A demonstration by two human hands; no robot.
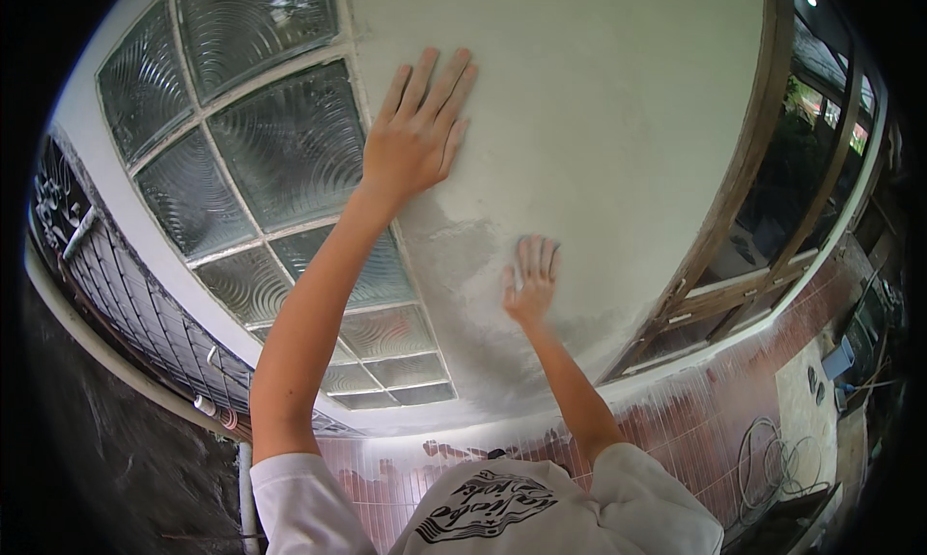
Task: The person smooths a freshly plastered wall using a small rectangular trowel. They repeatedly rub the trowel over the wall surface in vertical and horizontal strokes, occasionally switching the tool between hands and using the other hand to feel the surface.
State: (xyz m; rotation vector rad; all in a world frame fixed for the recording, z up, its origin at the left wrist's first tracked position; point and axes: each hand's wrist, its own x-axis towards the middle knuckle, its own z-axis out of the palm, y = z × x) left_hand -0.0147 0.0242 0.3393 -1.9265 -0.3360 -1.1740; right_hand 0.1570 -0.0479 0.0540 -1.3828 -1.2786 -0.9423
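Note:
My left hand [415,135] lies flat against the pale plastered wall [599,150], fingers stretched upward and slightly apart, holding nothing. It rests just right of the upper glass-block panes. Lower down and to the right, my right hand [533,290] presses on the same wall with its fingers close together and the thumb off to the left. A sliver of something grey-blue shows between thumb and fingers; its kind is hidden. Around this hand the plaster has a darker, rough grey patch [463,256], which runs down along the edge of the glass blocks.
A glass-block window [285,135] with swirled panes fills the left. To the right stands a wooden-framed door or window [734,188]. Reddish tiles [676,420] cover the floor below. A coiled cable [772,458] and a small blue container [838,357] lie at lower right.

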